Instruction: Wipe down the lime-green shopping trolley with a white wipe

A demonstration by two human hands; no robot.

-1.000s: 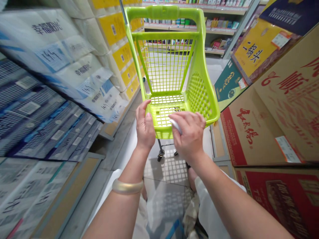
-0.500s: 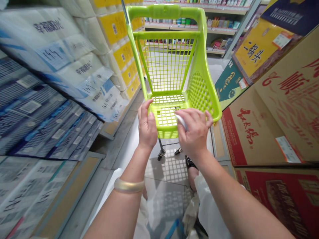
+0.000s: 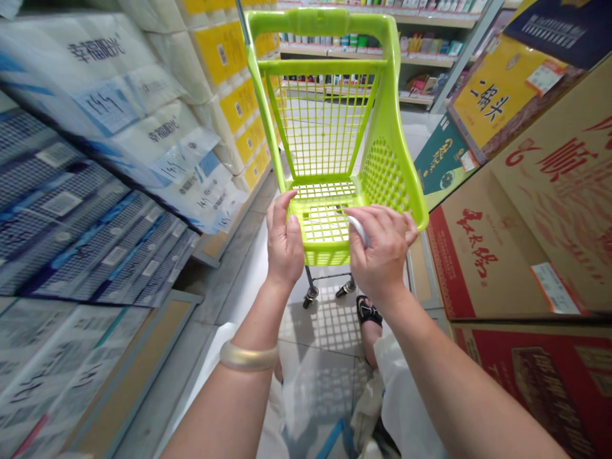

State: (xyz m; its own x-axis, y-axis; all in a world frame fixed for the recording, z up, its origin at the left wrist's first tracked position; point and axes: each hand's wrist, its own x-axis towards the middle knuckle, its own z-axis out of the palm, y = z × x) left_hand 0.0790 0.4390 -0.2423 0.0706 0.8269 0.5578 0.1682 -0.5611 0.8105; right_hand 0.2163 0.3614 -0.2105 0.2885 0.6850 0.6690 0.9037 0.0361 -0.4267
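Note:
A lime-green plastic shopping cart (image 3: 329, 254) stands in front of me, with its grid basket facing up and its wheels on the floor. My left hand (image 3: 285, 245) is at the near left corner of the basket, curled over the rim with the thumb on top. A gold-coloured bangle (image 3: 248, 355) circles that wrist. My right hand (image 3: 380, 245) is over the near right part of the rim, its fingers bent around a small white wad (image 3: 358, 231) that looks like tissue or cloth. Most of the wad is hidden by the fingers.
Stacked packs of tissue paper (image 3: 165, 137) line the left side. Cardboard cartons (image 3: 488, 248) are piled on the right. Shelves with small bottles and boxes (image 3: 425, 60) stand beyond the cart. A foot in a black sandal (image 3: 368, 311) is beside the cart's wheels.
My right hand has shifted slightly to the right along the rim, still with the white wad. My left hand keeps its place on the cart.

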